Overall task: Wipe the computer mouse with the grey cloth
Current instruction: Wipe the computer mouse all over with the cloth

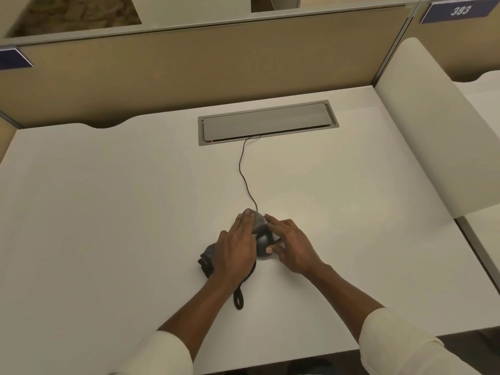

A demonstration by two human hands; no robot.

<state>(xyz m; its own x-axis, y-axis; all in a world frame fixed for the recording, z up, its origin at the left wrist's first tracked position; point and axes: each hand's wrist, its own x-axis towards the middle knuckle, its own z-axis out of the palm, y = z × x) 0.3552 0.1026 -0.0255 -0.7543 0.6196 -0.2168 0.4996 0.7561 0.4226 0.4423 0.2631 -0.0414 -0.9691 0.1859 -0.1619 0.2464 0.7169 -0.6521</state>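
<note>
Mouse, small, dark and round (263, 243), sits mid-counter (108, 212) under my hands. My left hand (238, 247) presses the soft grey cloth (255, 220) on it; my right hand (289, 243) pinches its side. The thin black cord (243, 174) toward 12 o'clock could tug tight if I rub hard.

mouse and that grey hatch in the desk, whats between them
In the head view, only the mouse's thin black cable crosses bare white desk from the mouse to the hatch.

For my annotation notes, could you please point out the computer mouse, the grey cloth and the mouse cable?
computer mouse (263, 240): head view, dark rear hump.
grey cloth (207, 257): head view, bunched part left of the wrist.
mouse cable (241, 171): head view, mid-run on the desk.
</note>
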